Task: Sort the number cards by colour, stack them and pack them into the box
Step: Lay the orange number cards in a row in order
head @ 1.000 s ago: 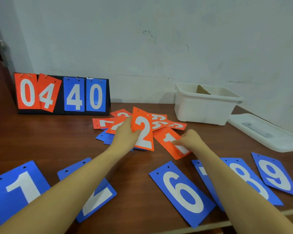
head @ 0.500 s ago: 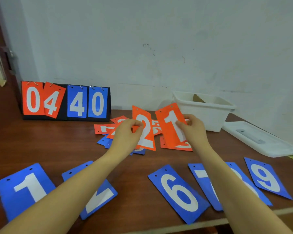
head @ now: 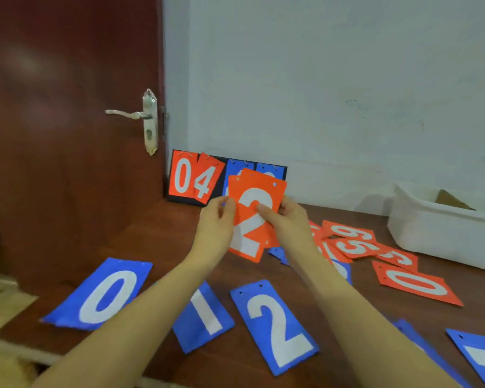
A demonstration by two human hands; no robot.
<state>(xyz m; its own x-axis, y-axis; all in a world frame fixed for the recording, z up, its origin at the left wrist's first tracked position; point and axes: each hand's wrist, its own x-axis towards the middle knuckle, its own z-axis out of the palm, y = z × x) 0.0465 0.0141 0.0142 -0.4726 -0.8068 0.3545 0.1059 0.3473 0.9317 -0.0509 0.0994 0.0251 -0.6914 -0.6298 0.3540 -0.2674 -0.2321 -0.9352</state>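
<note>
A small stack of orange cards [head: 254, 219], a 2 on top, is held above the table [head: 157, 236] in front of the scoreboard stand [head: 196, 177], pinched at its left edge by the left hand [head: 216, 228] and at its right edge by the right hand [head: 289, 222], fingers pressed on the card faces. Sorting is judged barely begun: more orange cards [head: 375, 256] lie scattered right of the held stack, just before the white box [head: 431, 231], and blue cards [head: 275, 323] lie loose nearer the person. Nothing is seen packed yet; only a brown scrap shows inside the box.
</note>
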